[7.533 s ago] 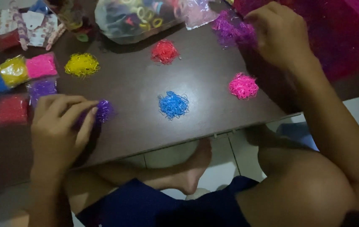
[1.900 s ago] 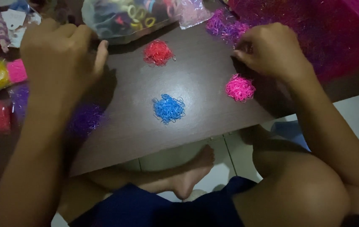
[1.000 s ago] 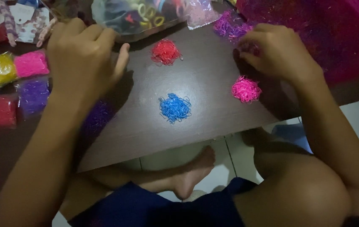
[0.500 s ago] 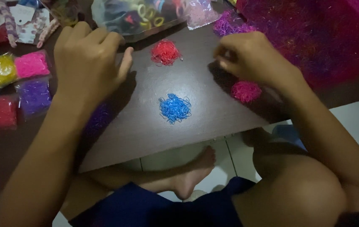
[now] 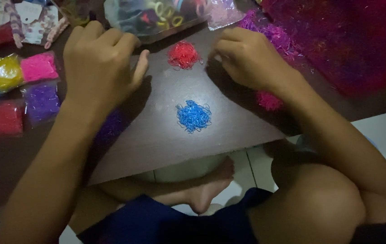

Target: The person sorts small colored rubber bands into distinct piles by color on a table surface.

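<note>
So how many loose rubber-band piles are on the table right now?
4 visible: red pile up top, blue pile centre, pink pile under the right forearm, purple pile under the left forearm. Hands may hide more.

Looks like we're at home, crafting on the floor

Low dark surface (image 5: 157, 135), white floor tiles (image 5: 247, 167), our bare foot (image 5: 206, 190) tucked underneath, bagged rubber bands (image 5: 19, 72) around.

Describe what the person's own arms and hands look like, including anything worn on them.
Both arms are bare up to the frame edge: no sleeves show. The left hand and right hand wear no gloves, and no rings, watch or bracelets can be seen on the fingers or wrists. The light is dim, so fine marks cannot be told. Lower down, dark blue shorts show at the lap.
</note>
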